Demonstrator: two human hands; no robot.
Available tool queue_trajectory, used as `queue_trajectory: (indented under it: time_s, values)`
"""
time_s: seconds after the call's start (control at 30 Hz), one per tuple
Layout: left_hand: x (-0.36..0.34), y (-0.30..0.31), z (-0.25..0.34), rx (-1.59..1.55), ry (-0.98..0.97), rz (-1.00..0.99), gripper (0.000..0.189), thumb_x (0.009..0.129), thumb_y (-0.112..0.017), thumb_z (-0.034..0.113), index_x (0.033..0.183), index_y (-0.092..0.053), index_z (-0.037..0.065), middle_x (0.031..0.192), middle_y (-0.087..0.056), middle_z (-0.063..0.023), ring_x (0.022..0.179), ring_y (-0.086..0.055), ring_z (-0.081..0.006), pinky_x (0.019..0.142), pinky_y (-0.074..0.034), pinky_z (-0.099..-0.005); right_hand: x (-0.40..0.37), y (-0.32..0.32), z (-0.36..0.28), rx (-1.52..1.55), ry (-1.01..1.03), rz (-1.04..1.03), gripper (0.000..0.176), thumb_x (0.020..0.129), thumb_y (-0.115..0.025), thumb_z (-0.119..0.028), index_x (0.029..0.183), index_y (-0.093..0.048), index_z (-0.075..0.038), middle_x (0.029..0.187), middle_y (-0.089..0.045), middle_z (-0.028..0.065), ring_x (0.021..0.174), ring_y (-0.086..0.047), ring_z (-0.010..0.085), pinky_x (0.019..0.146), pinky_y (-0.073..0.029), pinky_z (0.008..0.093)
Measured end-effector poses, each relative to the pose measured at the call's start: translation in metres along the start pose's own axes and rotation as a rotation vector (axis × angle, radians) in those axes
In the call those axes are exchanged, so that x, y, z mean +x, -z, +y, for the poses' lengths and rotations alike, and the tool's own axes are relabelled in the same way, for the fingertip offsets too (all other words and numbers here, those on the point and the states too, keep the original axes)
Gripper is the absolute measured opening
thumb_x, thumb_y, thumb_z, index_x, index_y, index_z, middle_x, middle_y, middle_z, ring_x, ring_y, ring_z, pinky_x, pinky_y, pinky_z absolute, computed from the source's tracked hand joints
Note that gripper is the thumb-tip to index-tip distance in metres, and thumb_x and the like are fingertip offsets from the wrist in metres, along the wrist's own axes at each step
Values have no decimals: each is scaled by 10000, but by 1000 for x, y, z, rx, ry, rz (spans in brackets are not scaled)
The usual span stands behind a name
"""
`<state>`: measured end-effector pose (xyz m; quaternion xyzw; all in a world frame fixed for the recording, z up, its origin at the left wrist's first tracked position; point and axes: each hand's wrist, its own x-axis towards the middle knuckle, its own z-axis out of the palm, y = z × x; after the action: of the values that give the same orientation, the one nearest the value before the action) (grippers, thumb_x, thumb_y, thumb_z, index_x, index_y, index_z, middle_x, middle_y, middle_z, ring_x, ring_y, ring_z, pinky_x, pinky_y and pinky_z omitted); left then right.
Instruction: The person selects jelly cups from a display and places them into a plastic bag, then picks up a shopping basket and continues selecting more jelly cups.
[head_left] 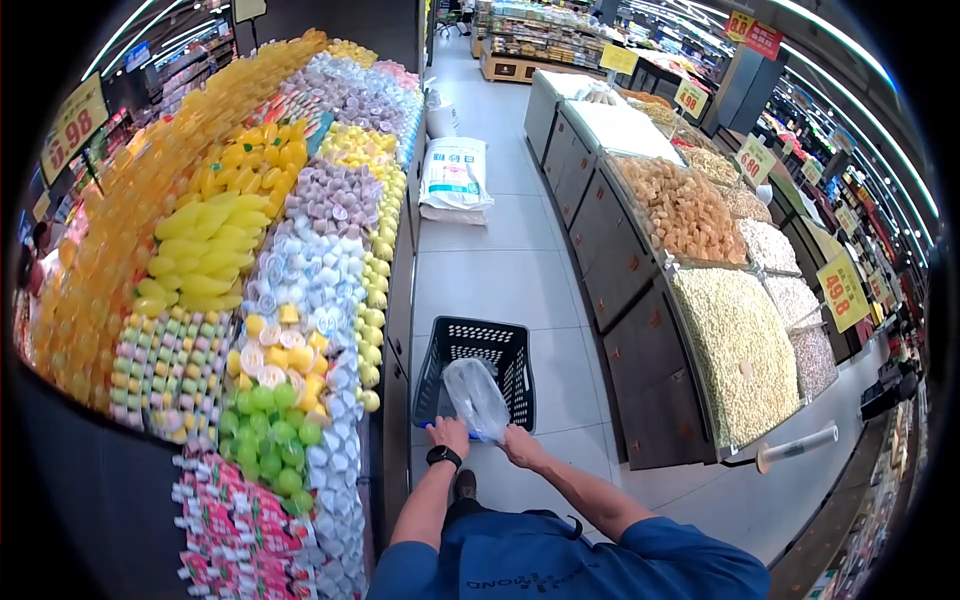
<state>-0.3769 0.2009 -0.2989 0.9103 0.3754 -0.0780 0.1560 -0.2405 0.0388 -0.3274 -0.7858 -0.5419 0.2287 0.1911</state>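
Left hand (pixel 449 434) and right hand (pixel 521 443) both clenched on near end of clear plastic bag (pixel 477 396). Bag lies over black basket (pixel 516 372), 12 o'clock of hands. Jelly-cup display (pixel 300 300) at 9 o'clock. Risk: thin film slips from grip or tears, contents spill onto floor (pixel 500 260).

Blue short-sleeved shirt (pixel 560 560), dark lettering (pixel 520 581) across chest, upside down to camera; forearms bare below sleeves; black wristwatch (pixel 443 456) strapped just behind left hand (pixel 448 434); one dark shoe (pixel 465 486) showing.
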Motion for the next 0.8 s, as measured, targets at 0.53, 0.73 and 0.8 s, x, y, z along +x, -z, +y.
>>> queue_trajectory:
  time_s: [0.53,0.73,0.8]
  values:
    - [270,61,41,14,-58,17,225,876,-537,109,1064,-650,65,1037,-674,-126,1075,-554,-319,941,-396,-537,220,122,101,33,7,73,250,917,-590,-215,1054,-539,-13,973,-560,237,934,-542,436,794,-462,517]
    - [359,86,67,48,-24,-17,241,858,-563,124,1072,-659,65,1050,-674,-116,1087,-552,-322,938,-411,-535,296,177,141,45,-5,31,235,912,-588,-198,1051,-536,-16,1002,-542,227,949,-547,429,792,-474,518]
    - [386,92,76,49,-10,-40,246,854,-570,125,1075,-662,69,1055,-674,-112,1090,-553,-321,934,-415,-535,316,192,156,44,0,26,235,914,-587,-201,1046,-538,-13,1001,-542,228,948,-548,429,786,-477,519]
